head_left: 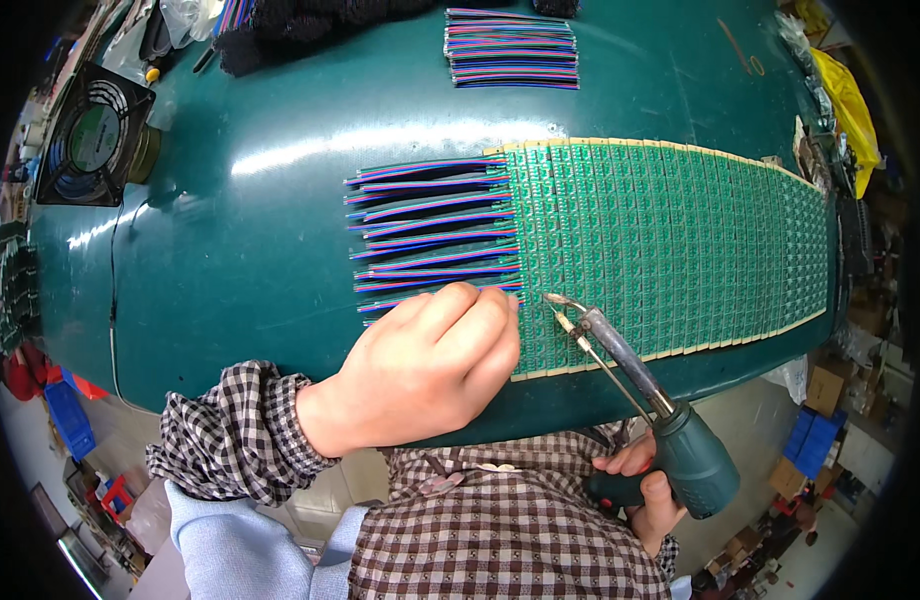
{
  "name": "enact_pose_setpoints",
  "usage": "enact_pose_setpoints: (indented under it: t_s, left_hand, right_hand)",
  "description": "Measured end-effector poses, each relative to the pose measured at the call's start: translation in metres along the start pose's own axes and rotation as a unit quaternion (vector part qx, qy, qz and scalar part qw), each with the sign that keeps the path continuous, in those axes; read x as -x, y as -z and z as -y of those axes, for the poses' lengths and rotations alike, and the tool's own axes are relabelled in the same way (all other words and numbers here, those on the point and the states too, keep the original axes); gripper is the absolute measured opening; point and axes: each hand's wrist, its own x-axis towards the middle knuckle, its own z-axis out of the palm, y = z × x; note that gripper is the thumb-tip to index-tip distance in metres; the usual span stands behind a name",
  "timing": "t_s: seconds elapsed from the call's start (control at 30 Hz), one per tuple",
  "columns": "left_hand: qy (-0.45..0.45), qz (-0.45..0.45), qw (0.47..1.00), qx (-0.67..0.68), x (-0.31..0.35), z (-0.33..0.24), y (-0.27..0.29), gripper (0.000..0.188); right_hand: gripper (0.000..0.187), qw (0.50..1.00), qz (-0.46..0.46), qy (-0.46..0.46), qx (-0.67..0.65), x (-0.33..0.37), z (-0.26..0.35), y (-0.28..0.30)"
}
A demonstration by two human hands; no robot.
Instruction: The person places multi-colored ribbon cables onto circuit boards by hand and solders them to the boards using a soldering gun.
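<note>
My right hand (648,492) is wrapped round the grip of a soldering gun (698,460) with a dark green body, near the table's front edge. Its metal barrel and thin feed tube slant up and left, and the tip is over the green circuit board panel (670,245), close to its left side. At that left edge my left hand (425,355) is closed, fingertips pinched together on a ribbon cable (380,306) of coloured wires; the fingers partly hide it. Above it, several like cables (435,215) lie in a row, their right ends on the panel's edge.
A square black fan (95,135) stands at the far left, its cord (113,300) running down the table (220,270). A stack of cut ribbon cables (510,50) and a dark bundle (300,30) lie at the back. A yellow bag (848,120) hangs at the right rim.
</note>
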Motion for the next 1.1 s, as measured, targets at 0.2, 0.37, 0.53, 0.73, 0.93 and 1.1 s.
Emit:
enact_pose_setpoints:
  t_s: [0.2,0.37,0.53,0.73,0.93,1.1]
  left_hand:
    - [-0.012,-0.007,1.000,-0.022,-0.005,0.001,0.000,0.036]
    - [-0.012,0.025,0.998,-0.063,-0.009,-0.002,0.016,0.039]
    - [0.071,-0.032,0.991,0.107,-0.050,0.003,0.060,0.032]
    - [0.161,0.002,0.986,0.043,-0.120,0.104,0.003,0.015]
    - [0.160,-0.026,0.987,0.010,-0.139,0.094,-0.022,0.012]
    - [0.157,-0.020,0.987,-0.003,-0.145,0.098,-0.023,0.012]
  right_hand:
    - [0.057,0.999,0.001,0.013,-0.038,-0.009,-0.002,0.007]
    - [0.055,0.990,-0.038,0.028,-0.134,-0.022,0.006,0.009]
    - [0.051,0.984,-0.061,0.084,-0.144,-0.038,0.004,0.026]
    - [0.049,0.970,-0.065,0.094,-0.213,-0.049,-0.008,0.044]
    - [0.054,0.969,-0.017,0.037,-0.242,-0.043,0.013,0.052]
    - [0.055,0.971,-0.019,0.052,-0.233,-0.052,0.011,0.062]
